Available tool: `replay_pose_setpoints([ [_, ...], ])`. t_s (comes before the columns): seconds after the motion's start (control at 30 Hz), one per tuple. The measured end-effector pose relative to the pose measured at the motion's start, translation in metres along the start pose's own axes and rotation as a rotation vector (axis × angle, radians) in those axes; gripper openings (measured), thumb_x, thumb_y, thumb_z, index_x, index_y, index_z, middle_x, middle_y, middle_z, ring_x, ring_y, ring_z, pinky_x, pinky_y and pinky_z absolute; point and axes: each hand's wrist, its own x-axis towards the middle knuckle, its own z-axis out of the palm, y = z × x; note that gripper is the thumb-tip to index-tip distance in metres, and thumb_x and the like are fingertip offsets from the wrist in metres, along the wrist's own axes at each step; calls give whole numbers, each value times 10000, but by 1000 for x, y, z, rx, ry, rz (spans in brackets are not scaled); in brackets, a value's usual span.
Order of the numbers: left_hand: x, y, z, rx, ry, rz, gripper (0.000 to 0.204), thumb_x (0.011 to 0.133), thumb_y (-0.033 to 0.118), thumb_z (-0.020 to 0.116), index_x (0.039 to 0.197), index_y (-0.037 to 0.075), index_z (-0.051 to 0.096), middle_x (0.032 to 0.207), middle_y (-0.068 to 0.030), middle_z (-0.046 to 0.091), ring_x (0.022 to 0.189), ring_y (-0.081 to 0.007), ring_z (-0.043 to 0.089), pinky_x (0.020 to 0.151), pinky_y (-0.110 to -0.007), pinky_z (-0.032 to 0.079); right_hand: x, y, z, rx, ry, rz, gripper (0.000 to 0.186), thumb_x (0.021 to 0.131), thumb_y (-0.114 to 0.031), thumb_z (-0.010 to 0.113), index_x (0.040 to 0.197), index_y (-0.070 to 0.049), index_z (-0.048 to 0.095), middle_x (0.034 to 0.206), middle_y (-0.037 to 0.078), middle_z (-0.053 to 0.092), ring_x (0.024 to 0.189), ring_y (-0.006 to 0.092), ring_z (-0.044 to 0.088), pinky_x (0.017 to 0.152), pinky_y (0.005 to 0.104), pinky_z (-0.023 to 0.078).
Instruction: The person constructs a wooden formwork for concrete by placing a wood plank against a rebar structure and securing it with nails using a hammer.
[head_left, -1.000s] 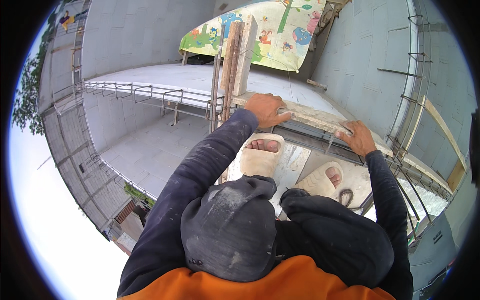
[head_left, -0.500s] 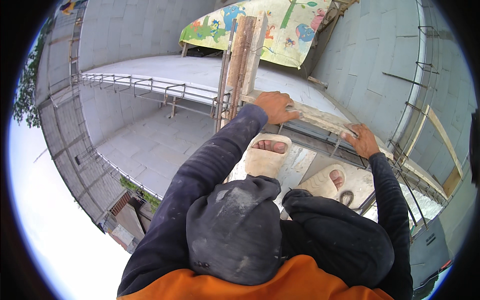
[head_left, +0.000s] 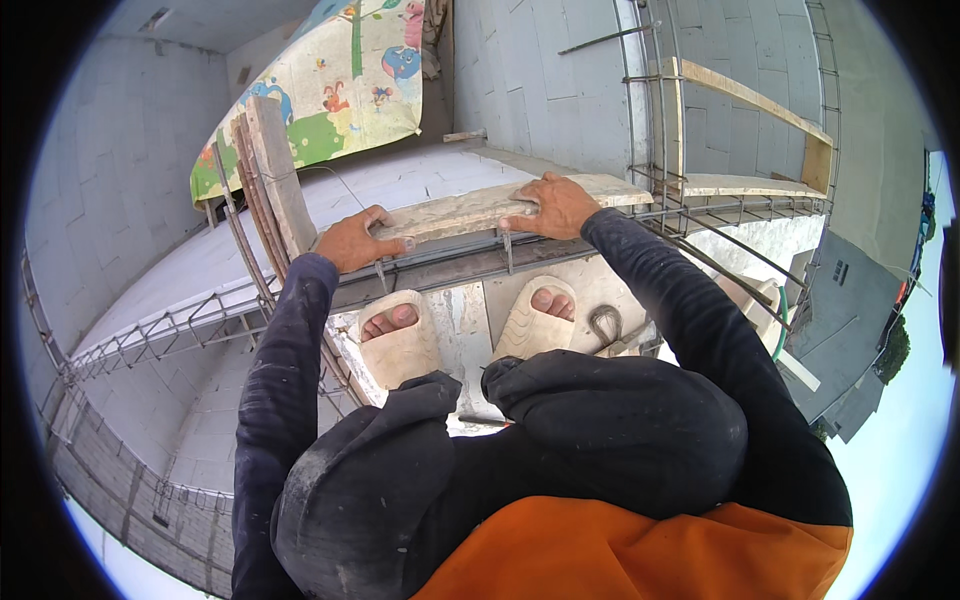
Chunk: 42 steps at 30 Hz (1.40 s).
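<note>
I squat over a narrow ledge with both hands on a rough, whitish wooden plank [head_left: 450, 215] lying crosswise in front of my feet. My left hand [head_left: 352, 240] grips its left end, thumb along the near side and fingers over the top. Farther along, toward the right end, my right hand [head_left: 556, 207] holds the same plank from above, thumb on the near edge. An upright board [head_left: 280, 175] stands just beyond my left hand, beside rusty steel bars [head_left: 248, 190]. Thin metal rods [head_left: 508, 250] show below the plank.
Light sandals [head_left: 400, 345] are on my feet. A loop of wire [head_left: 605, 325] lies right of them. Rebar cages [head_left: 170, 335] run along open edges at left and right. Behind the plank are a white surface [head_left: 400, 175] and a printed cartoon sheet [head_left: 340, 100]. A wooden frame [head_left: 755, 95] stands at right.
My view has turned to the right, so the plank, upright board and sheet now appear farther left. Both hands stay on the plank.
</note>
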Motion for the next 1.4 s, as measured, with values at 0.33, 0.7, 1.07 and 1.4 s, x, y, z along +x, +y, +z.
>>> replay_pose_setpoints([
  [0.33, 27, 9, 0, 154, -95, 196, 862, 810, 574, 802, 1446, 22, 622, 1412, -248, 647, 1272, -382, 643, 1112, -407, 480, 1, 1, -8, 81, 32, 89, 1090, 854, -951, 415, 1357, -27, 704, 1313, 207, 707, 1309, 362, 585, 1088, 481, 486],
  [0.7, 37, 34, -20, 115, -286, 119, 884, 802, 480, 846, 1445, -71, 590, 1388, -290, 658, 1281, -372, 651, 1118, -382, 471, 62, 18, 11, 226, -210, 225, 1186, 797, -978, 445, 1493, -27, 575, 1494, 247, 581, 1376, 379, 571, 1139, 502, 461],
  [1.07, 38, 43, -23, 118, -352, 70, 894, 856, 483, 825, 1515, -43, 527, 1518, -257, 572, 1409, -356, 553, 1199, -380, 396, 76, 34, 15, 166, -359, 272, 1385, 656, -1037, 513, 1611, -41, 408, 1619, 230, 458, 1513, 372, 429, 1210, 545, 377],
  [1.4, 30, 35, -14, 154, -291, 49, 947, 864, 593, 778, 1547, -3, 504, 1520, -264, 565, 1389, -378, 568, 1193, -402, 408, 93, 43, 20, 114, -391, 259, 1334, 682, -1046, 476, 1558, -40, 517, 1649, 239, 403, 1585, 402, 260, 1234, 590, 316],
])
